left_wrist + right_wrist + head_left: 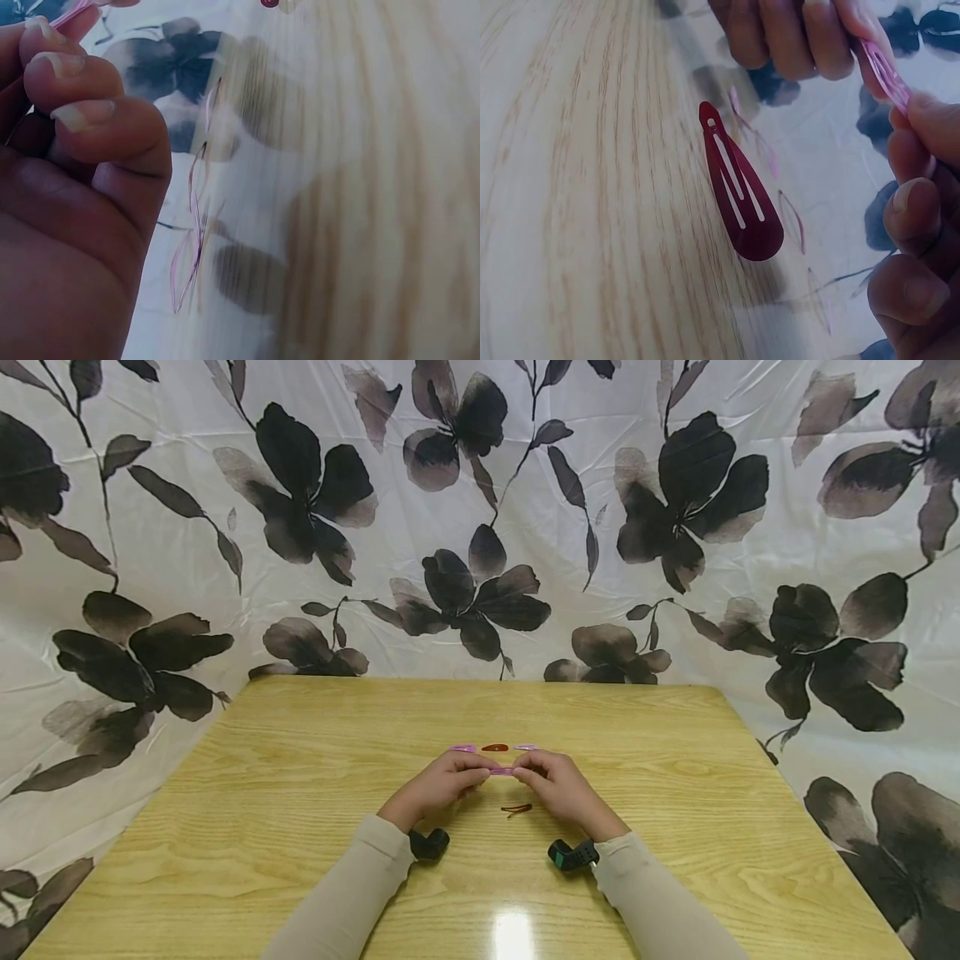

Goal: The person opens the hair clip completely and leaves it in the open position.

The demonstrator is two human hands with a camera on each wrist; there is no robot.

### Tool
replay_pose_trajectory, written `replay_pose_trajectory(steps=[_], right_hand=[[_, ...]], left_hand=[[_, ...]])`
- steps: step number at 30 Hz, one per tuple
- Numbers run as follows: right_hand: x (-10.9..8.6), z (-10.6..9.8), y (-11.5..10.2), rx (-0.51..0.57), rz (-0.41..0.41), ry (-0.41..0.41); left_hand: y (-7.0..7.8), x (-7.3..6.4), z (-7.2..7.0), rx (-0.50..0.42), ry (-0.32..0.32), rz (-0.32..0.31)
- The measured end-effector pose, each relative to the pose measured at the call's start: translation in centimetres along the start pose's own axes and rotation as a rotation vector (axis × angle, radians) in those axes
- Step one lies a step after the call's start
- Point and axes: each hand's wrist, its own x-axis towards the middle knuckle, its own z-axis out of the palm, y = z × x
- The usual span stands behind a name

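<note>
A pink snap hair clip (501, 771) is stretched between my two hands just above the table. My left hand (450, 777) pinches one end, and my right hand (557, 783) pinches the other, as the right wrist view also shows with the pink clip (885, 75). Nearer to me, below the hands, a dark red snap clip (746, 199) lies on the table, its prongs spread apart. Beyond the hands lie a pink clip (462, 748), a red clip (495, 747) and a pale purple clip (526, 747) in a row.
The light wooden table (300, 743) reaches to a floral cloth (570, 527) hung behind and at both sides. Dark wrist-worn devices, one of them the left band (430, 845), sit at both wrists. Light glares off the table's near part.
</note>
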Motion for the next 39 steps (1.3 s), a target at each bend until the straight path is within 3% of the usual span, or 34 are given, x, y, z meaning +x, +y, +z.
replay_pose_trajectory(steps=[19, 28, 33, 39], right_hand=[[0.1, 0.2, 0.5, 0.070, 0.047, -0.029], [0.0, -0.1, 0.6, 0.069, -0.005, -0.044], [0.0, 0.0, 0.6, 0.068, 0.007, -0.049], [-0.2, -0.3, -0.5, 0.062, 0.029, -0.066]], left_hand=[[-0.1, -0.1, -0.3, -0.027, -0.048, -0.042], [0.1, -0.3, -0.4, -0.016, -0.053, -0.048], [0.1, -0.3, -0.4, -0.009, -0.052, -0.063], [0.1, -0.3, -0.3, -0.012, -0.051, -0.071]])
